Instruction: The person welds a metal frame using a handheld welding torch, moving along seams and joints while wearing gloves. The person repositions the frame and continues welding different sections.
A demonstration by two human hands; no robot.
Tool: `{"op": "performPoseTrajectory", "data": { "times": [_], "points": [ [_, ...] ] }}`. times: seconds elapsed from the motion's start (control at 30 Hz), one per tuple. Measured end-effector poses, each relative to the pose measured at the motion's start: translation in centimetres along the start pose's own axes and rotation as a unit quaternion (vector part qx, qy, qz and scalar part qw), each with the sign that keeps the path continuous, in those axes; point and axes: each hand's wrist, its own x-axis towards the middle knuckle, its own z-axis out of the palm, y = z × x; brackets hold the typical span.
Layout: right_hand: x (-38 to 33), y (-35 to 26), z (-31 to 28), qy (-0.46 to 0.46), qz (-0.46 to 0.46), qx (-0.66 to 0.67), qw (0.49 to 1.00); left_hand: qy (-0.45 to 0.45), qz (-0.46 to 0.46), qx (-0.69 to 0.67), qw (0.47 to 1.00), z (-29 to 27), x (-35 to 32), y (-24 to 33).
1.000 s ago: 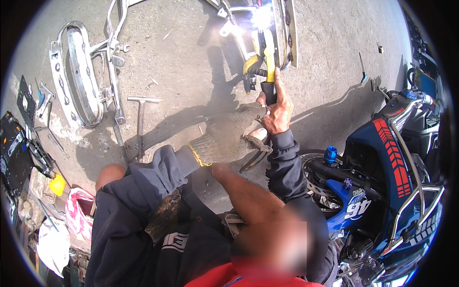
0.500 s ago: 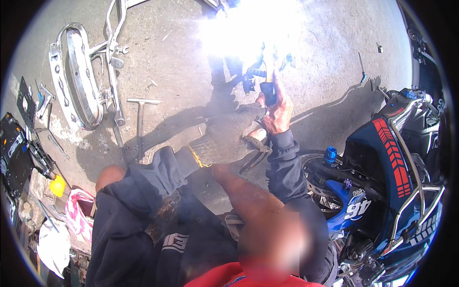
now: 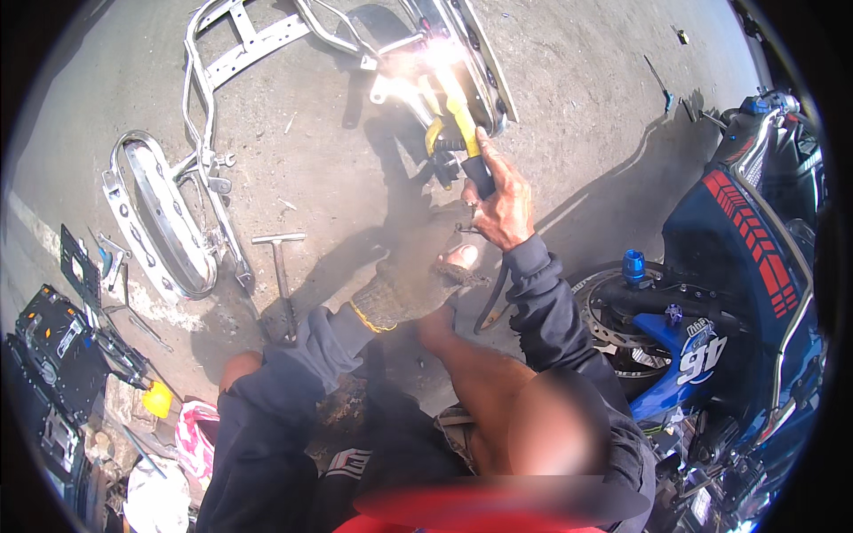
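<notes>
Squats on the grey concrete floor [image 3: 586, 107], out in bright sun, with room all around to spread parts. Keeps the big blue motorbike [image 3: 746, 240] parked at the right, close by but out of the way of the sparks. Has a bent shiny metal frame [image 3: 267, 35] lying flat on the floor at the top, so that it holds steady by itself. Leaves a shiny curved guard [image 3: 155, 218] beside it on the left, and a black tool case [image 3: 53, 346] open at the far left edge, likely for easy reach. Stretches the right hand [image 3: 502, 200] far forward, fingers clenched around the black grip of a yellow welding tool [image 3: 466, 133], tip up against the frame where a white glow [image 3: 435, 58] burns; probably held at arm's length to keep heat away from the body. Rests the left hand [image 3: 395, 298], in a thick knit glove, low on the floor next to a bare foot [image 3: 458, 259], fingers loose and grasping nothing, most likely as a prop for balance. Leaves a small T-shaped tool [image 3: 281, 266] on the floor just left of the glove.
</notes>
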Motion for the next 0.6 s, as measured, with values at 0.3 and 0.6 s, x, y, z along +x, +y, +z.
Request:
{"op": "performPoseTrajectory", "data": {
  "times": [0.3, 0.6],
  "points": [
    [0.2, -1.0, -0.4, -0.023, 0.047, -0.019, 0.998, 0.043, -0.103, -0.169, 0.979, 0.5, -0.1, 1.6],
    [0.0, -0.6, -0.1, -0.005, 0.041, -0.02, 0.999, 0.013, -0.142, -0.024, 0.989, -0.4, -0.1, 3.5]
  ]
}}
